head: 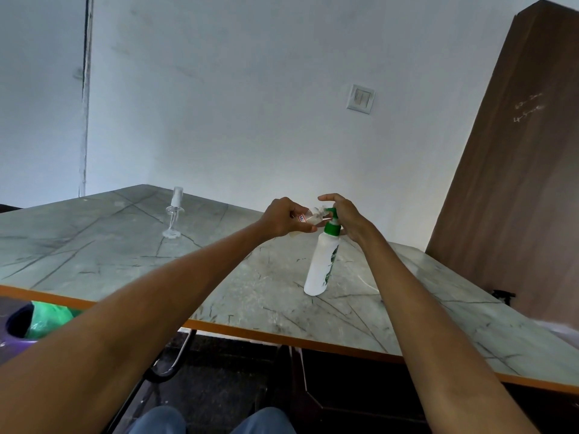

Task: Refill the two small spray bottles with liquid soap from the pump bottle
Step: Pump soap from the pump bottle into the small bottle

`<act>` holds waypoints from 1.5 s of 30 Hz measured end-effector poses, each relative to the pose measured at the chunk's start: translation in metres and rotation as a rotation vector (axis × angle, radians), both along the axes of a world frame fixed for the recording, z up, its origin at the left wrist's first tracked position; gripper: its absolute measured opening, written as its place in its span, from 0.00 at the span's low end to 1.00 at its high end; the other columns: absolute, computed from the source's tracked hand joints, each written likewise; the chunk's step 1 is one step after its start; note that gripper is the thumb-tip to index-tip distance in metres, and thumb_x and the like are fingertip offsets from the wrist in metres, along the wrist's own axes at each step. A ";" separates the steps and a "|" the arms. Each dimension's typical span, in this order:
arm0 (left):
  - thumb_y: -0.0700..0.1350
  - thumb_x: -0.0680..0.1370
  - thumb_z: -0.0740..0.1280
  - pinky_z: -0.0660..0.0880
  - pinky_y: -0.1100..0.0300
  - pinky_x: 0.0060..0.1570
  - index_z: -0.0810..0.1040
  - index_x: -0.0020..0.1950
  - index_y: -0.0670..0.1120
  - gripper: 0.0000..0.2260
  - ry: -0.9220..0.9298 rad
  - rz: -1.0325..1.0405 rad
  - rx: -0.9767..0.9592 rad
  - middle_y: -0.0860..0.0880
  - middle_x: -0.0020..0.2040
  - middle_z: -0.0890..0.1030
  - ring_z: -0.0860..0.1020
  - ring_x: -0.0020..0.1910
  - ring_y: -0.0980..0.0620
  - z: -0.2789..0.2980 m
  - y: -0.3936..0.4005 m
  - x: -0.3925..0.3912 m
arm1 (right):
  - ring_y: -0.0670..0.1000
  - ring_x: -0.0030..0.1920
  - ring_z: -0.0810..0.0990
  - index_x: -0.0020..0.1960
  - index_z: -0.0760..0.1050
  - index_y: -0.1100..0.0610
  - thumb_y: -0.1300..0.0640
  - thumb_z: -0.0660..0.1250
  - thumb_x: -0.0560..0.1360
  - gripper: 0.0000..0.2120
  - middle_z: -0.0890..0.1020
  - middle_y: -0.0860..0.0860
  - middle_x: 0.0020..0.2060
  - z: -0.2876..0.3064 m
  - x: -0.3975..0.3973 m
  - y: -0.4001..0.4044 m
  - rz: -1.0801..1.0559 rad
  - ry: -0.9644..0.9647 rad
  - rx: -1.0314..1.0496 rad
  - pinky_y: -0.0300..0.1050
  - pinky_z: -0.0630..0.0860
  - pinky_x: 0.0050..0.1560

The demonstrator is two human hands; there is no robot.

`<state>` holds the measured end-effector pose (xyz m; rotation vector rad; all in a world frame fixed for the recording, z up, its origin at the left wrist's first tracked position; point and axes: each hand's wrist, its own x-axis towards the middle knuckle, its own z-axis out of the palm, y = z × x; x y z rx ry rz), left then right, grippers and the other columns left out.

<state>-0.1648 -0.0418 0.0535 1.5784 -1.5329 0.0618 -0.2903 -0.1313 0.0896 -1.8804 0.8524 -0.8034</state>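
Note:
A white pump bottle with a green pump head stands on the marble-patterned table. My right hand rests on top of the green pump, fingers curled over it. My left hand holds a small clear spray bottle tilted, its mouth right at the pump's nozzle. A second small clear spray bottle, with its white sprayer cap on, stands upright at the far left of the table, away from both hands.
A brown wooden cupboard rises at the right, beside the table. A wall switch is on the white wall behind. A purple bin with a green bag sits on the floor at the lower left.

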 end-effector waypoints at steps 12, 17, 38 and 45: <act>0.48 0.68 0.75 0.63 0.63 0.32 0.84 0.51 0.42 0.15 0.062 0.009 0.014 0.43 0.37 0.81 0.69 0.28 0.54 -0.010 -0.003 -0.003 | 0.48 0.42 0.74 0.64 0.72 0.51 0.61 0.46 0.80 0.20 0.73 0.53 0.54 -0.003 -0.001 -0.005 -0.029 0.157 -0.081 0.54 0.66 0.63; 0.49 0.68 0.75 0.63 0.64 0.31 0.83 0.53 0.42 0.17 0.059 0.024 0.004 0.45 0.38 0.81 0.70 0.31 0.54 -0.009 -0.004 -0.002 | 0.46 0.38 0.73 0.65 0.71 0.52 0.60 0.46 0.81 0.19 0.75 0.51 0.43 0.002 -0.001 0.001 -0.021 0.207 -0.090 0.56 0.64 0.66; 0.48 0.68 0.75 0.61 0.69 0.30 0.83 0.53 0.43 0.16 0.012 0.039 0.025 0.47 0.38 0.81 0.68 0.27 0.60 -0.012 -0.004 0.000 | 0.51 0.46 0.73 0.68 0.67 0.53 0.64 0.43 0.79 0.23 0.73 0.54 0.47 0.002 -0.004 0.013 -0.019 0.306 -0.101 0.56 0.63 0.66; 0.49 0.68 0.75 0.62 0.66 0.31 0.84 0.51 0.43 0.15 0.052 0.030 0.019 0.48 0.35 0.78 0.68 0.28 0.58 -0.011 -0.005 -0.005 | 0.53 0.50 0.72 0.69 0.64 0.53 0.64 0.43 0.80 0.22 0.74 0.59 0.58 0.007 -0.006 0.013 -0.047 0.338 -0.109 0.59 0.62 0.67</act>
